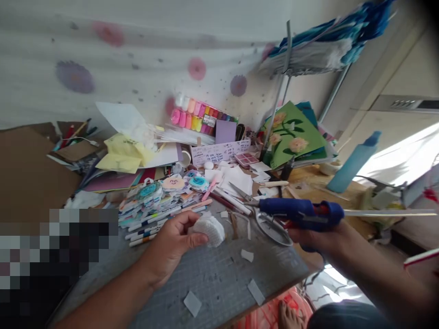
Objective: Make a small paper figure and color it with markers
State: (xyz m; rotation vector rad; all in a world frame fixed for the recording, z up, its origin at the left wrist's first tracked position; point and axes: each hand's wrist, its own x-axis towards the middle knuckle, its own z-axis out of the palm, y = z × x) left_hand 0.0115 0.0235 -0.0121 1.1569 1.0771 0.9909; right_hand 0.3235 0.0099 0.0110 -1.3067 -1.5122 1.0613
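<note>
Between thumb and fingers, my left hand (180, 235) pinches a small white textured round piece (213, 230), held above the grey cutting mat (219, 274). What this piece is made of is not clear. My right hand (317, 237) is wrapped round the handle of a blue hot glue gun (298, 212). Its nozzle points left, towards the white piece but apart from it, and a long glue stick (387, 213) juts out of the back. Below the nozzle lies a pair of scissors (245, 194). Small white scraps (192, 304) rest on the mat.
Several markers (147, 233) and a heap of paper cut-outs (151, 194) lie behind my left hand. Colourful clay packs (202, 114) lean at the back. A green flower picture (295, 135) and a blue bottle (355, 162) stand at right. A brown cardboard box (30, 169) is at left.
</note>
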